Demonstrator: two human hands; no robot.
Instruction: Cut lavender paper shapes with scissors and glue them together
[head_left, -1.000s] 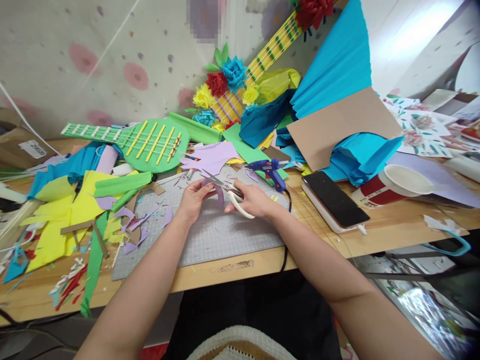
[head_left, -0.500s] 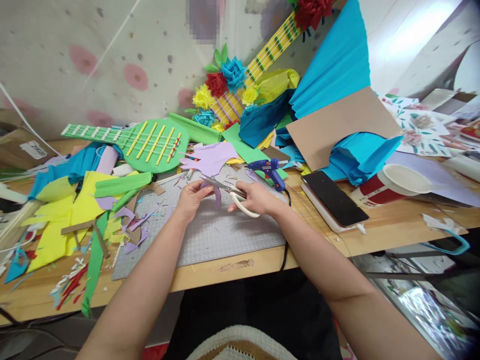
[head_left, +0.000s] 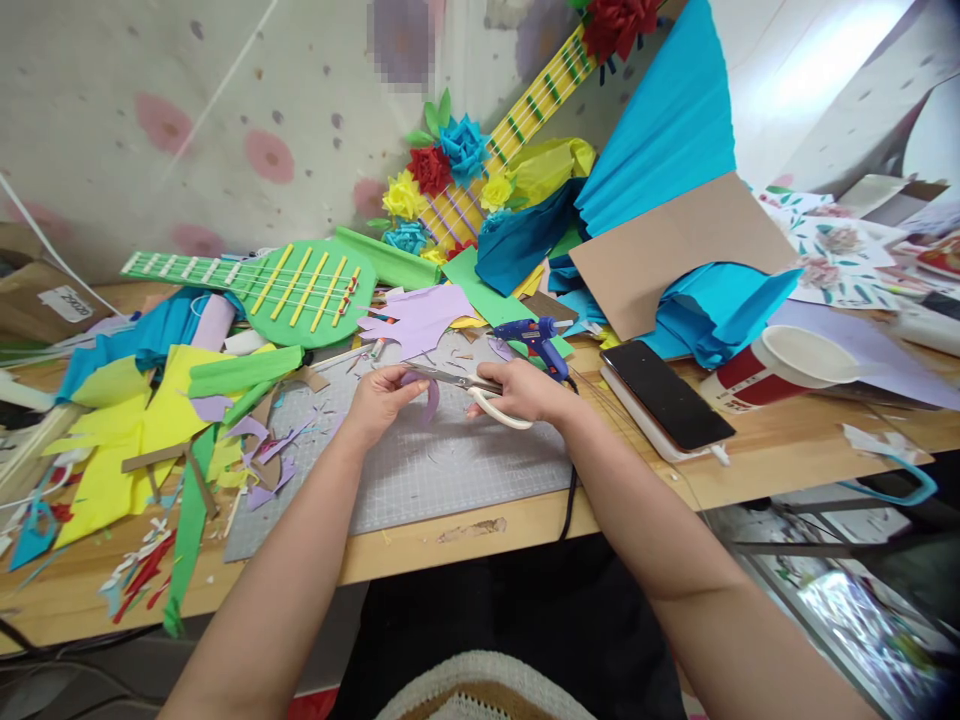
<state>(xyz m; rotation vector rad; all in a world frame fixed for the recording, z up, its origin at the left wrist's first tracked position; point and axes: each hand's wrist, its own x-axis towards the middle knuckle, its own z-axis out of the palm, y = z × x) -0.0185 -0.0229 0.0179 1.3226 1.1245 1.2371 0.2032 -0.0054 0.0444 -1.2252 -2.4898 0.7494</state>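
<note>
Purple paper strip [head_left: 432, 401], curling down over the grey cutting mat [head_left: 465, 470]. At far left, yellow paper [head_left: 124, 435], lying well apart from the work. Next, left hand [head_left: 380, 402], thumb and fingertips pinched together on the strip's upper end. Then scissors [head_left: 470, 382], tips close by those fingertips, blades clearly parted a second ago, now nearly together and lying flatter: likely a snip closing on the strip, though no severed piece visible. Right hand [head_left: 519, 391] curled around the scissors' handles, exact finger placement impossible to tell. Just beyond, blue glue gun [head_left: 534, 333], in neither grasp.
</note>
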